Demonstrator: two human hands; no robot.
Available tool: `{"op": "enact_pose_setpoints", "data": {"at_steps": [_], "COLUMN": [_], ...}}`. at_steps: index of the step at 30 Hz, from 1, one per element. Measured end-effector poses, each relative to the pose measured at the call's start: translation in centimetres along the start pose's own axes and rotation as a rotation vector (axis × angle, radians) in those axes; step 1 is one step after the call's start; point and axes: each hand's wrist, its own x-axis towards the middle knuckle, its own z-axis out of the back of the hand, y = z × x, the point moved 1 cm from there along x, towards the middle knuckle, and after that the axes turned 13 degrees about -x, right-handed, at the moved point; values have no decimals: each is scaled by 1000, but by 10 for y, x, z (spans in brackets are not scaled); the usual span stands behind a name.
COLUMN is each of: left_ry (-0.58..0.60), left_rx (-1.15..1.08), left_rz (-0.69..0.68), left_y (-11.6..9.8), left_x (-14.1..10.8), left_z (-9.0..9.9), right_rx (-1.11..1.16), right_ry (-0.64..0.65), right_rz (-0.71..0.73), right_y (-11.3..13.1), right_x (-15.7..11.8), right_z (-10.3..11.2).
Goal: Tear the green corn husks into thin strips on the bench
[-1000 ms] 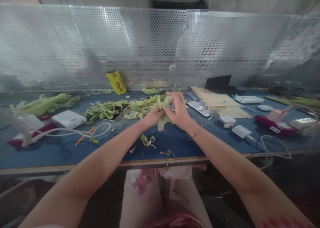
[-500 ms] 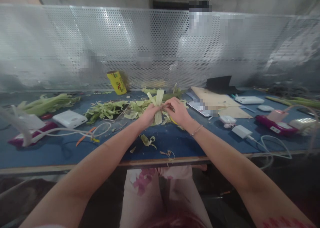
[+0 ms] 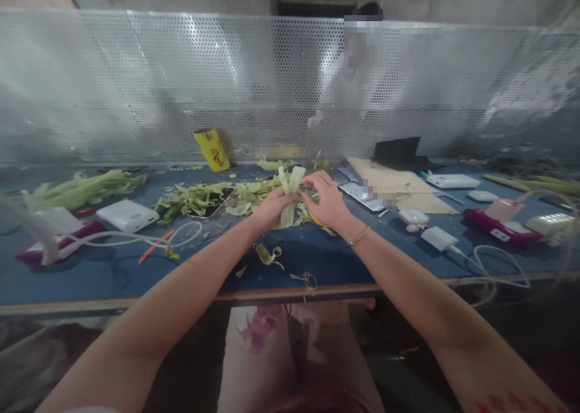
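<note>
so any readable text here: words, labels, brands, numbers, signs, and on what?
None readable.
Yellow container: dark and red print, too blurred to read.
Phone-like slab: partly pixelated, nothing legible.
Right-side purple power strip: small marks, too small to read.

Thin bracelet (image 3: 359, 236) on R wrist (image 3: 352, 227), pale pants (image 3: 256, 370) w/ pink print (image 3: 261, 329).

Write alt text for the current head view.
Two bare hands, left and right, work pale green leaf strips above a blue table. Around them lie leaf piles, chargers and cables; a perforated metal screen stands behind.
</note>
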Motion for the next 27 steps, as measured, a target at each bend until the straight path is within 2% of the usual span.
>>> {"op": "enact_pose_setpoints", "data": {"at_steps": [4,7,10,15,19,24,27], "left_ry": [77,160,200,198,181,195,169], "left_rx": [240,471,582,685,722,670,626], "left_rz": [-84,-125,-171,-213,-306,-444,-446], "left_y": [4,5,6,7,7,5,3], "left_x": [2,2,2,2,5,7,6], "left_z": [3,3,3,3,5,8,7], "right_rx": [-57,-72,-31,48,77,88,110], "right_ry": [-40,-3,27,17,22,-6,-10], "right_rz": [9,2,-14,0,109,228,241], "right_y": [8,12,13,10,12,24,26], "right_x": [0,1,1,0,-1,-1,-2], "right_z": [7,9,9,5,4,7,9]}}
